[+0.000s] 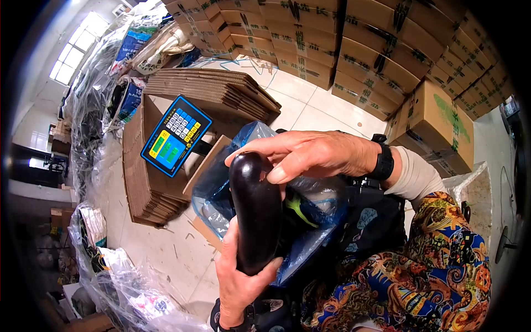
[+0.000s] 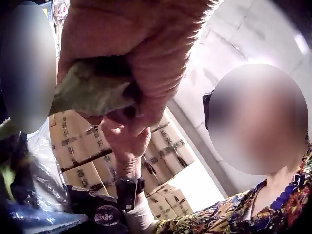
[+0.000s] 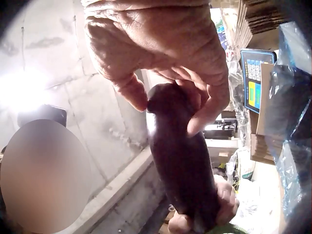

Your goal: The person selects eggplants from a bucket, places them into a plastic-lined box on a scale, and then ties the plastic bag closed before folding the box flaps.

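Note:
A long, glossy dark eggplant [image 1: 254, 216] is held between both hands over a box lined with a blue plastic bag [image 1: 213, 191]. My left hand [image 1: 240, 279] grips its lower end, thumb on one side and fingers on the other. The left wrist view shows a green cap [image 2: 92, 87] at that end, partly covered by the hand. At the rounded upper end my right hand [image 1: 318, 157] pinches the eggplant between thumb and fingers. A small brownish mark shows near the right thumb. Inside the bag lies something with a bright green part [image 1: 301, 211], mostly hidden.
A scale display [image 1: 176, 135] with a keypad stands beyond the bag. Stacks of flattened cardboard [image 1: 215, 88] surround it. Taped cartons [image 1: 376, 61] are piled at the back right. Clear plastic sheeting [image 1: 133, 293] and sacks line the left side.

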Tool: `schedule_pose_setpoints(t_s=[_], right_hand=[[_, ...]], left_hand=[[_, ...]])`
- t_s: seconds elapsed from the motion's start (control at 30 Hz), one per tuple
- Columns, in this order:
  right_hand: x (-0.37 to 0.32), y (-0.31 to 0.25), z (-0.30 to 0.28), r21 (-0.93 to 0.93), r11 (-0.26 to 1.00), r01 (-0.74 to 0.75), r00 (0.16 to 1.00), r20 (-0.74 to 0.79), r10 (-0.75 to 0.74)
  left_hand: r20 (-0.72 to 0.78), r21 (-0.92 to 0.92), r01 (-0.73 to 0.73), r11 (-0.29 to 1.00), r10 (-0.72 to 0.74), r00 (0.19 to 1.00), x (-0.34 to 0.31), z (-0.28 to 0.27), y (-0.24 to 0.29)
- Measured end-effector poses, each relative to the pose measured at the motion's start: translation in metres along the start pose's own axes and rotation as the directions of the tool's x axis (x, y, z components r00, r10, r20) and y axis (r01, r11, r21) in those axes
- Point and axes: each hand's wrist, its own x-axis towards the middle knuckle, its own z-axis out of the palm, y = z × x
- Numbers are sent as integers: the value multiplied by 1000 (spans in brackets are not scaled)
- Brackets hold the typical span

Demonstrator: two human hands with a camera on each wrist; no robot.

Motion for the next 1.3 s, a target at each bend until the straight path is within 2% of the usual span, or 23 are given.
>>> schedule_pose_setpoints(t_s=[0.07,0.2,0.27,0.5,0.6,0.73,0.9,1.0,1.07,1.17,1.3], right_hand=[[-1,0,0,-1,1000,-5,1000,-14,5],[0,0,0,-123,992,10,999,-33,-14],[1,3,-3,-147,989,4,999,-46,-11],[-2,2,-7,-99,995,19,999,-27,-22],[-1,3,-9,12,1000,-12,1000,12,12],[0,7,-17,139,990,-4,998,59,-4],[4,9,-16,14,1000,23,1000,4,-23],[5,9,-15,-67,997,35,999,-2,-35],[6,6,-10,-83,996,16,1000,-20,-18],[8,11,-13,-150,983,106,994,-2,-107],[9,11,-14,-186,978,97,995,9,-97]], left_hand=[[3,-6,-6,1000,6,1000,1,0,-2],[-8,0,21,1000,-21,1000,4,3,0],[-21,30,-14,999,15,1000,5,5,-3],[-3,-49,-18,999,17,1000,9,6,-11],[55,-209,56,976,-46,997,11,2,-21],[118,-322,104,941,-69,991,13,-3,-26],[192,-541,204,816,-116,974,15,-4,-37],[183,-588,205,783,-119,976,15,-4,-39],[153,-567,186,803,-119,981,16,-2,-34],[111,-493,132,860,-89,990,16,0,-38],[90,-399,90,913,-58,994,17,-1,-46]])
